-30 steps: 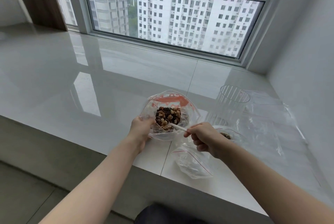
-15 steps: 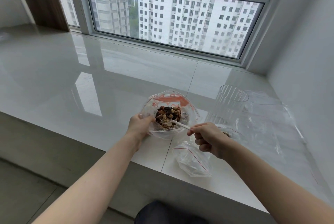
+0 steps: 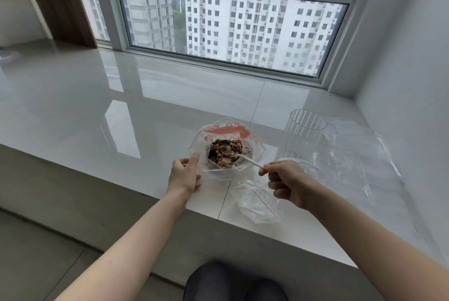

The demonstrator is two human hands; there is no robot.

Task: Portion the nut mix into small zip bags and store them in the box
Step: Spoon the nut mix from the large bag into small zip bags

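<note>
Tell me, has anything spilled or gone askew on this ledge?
Nothing stands out. The brown nut mix stays inside its big clear bag, no nuts lie on the glossy white ledge, and the ribbed clear plastic cup stands upright.

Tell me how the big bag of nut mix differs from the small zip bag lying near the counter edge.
The big bag stands open, holds the nut mix and has orange print; the small zip bag lies flat, crumpled, with only a thin red line. The left hand holds the big bag while the right hand dips a white spoon into it; no hand touches the small zip bag. Both are clear plastic.
</note>
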